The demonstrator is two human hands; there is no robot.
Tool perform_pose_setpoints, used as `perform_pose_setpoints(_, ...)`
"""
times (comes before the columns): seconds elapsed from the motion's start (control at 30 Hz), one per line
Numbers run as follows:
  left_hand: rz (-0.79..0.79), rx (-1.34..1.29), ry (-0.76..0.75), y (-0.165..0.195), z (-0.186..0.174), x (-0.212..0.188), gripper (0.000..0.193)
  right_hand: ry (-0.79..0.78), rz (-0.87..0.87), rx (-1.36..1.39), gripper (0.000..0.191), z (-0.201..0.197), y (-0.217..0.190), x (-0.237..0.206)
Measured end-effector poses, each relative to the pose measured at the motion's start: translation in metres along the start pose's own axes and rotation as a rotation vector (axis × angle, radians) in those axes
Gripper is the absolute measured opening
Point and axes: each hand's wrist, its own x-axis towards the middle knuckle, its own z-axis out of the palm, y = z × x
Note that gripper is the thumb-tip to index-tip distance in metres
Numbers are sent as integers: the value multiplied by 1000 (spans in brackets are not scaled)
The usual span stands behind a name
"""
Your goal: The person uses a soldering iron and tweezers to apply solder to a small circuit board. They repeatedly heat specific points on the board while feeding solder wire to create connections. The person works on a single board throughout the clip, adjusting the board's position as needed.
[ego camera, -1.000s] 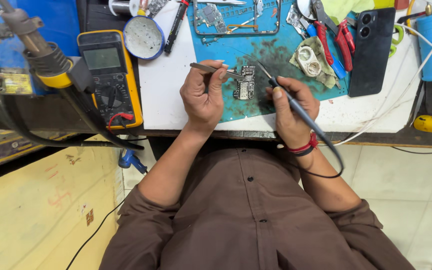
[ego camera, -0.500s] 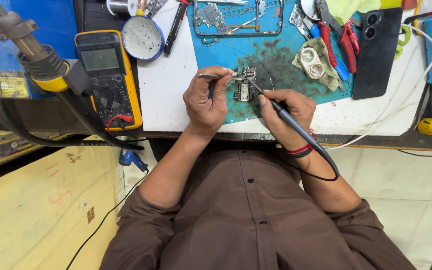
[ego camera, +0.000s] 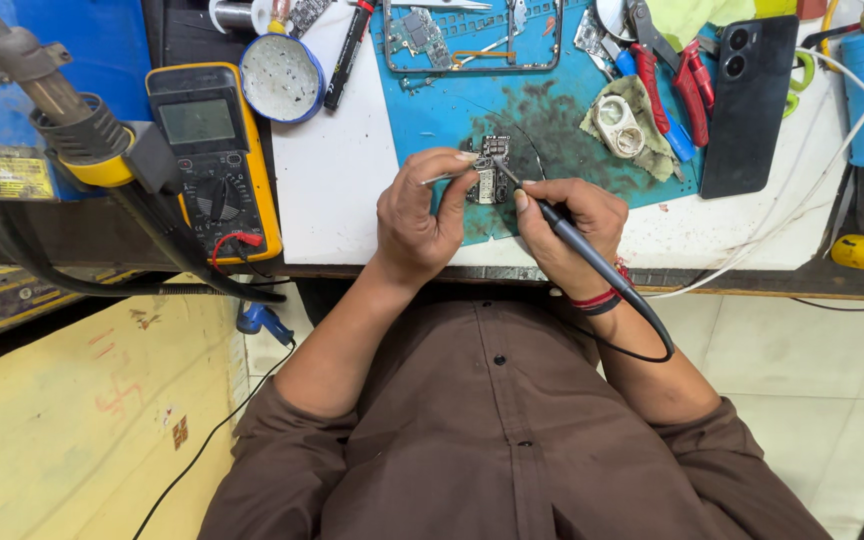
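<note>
A small circuit board (ego camera: 493,170) lies on a blue work mat (ego camera: 552,110). My left hand (ego camera: 420,215) pinches thin metal tweezers (ego camera: 444,178) whose tips reach the board's left side. My right hand (ego camera: 564,228) grips a dark soldering iron (ego camera: 577,250) like a pen, its tip touching the board's middle. The iron's black cable loops back past my right wrist, which wears a red band.
A yellow multimeter (ego camera: 214,150) lies at the left, beside a hot-air nozzle (ego camera: 62,110). A round blue tin (ego camera: 280,76), a black marker (ego camera: 349,50), a phone frame (ego camera: 472,35), red-handled pliers (ego camera: 677,70) and a black phone (ego camera: 749,100) ring the mat.
Both hands have moved a little up the mat with the view. The iron's tip has come onto the board, and the tweezers have closed in on the board's left side.
</note>
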Motion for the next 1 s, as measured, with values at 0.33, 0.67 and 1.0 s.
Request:
perform_pose_setpoints(0.33, -181, -223, 32, -5, -3, -13, 20, 8, 56, 75, 9, 0, 4, -3)
perform_pose_setpoints(0.67, -217, -231, 27, -11, 1, -11, 17, -4, 33, 87, 10, 0, 6, -4)
perform_pose_setpoints(1.0, -177, -180, 10, -9, -1, -9, 16, 4, 46, 108, 9, 1, 7, -5)
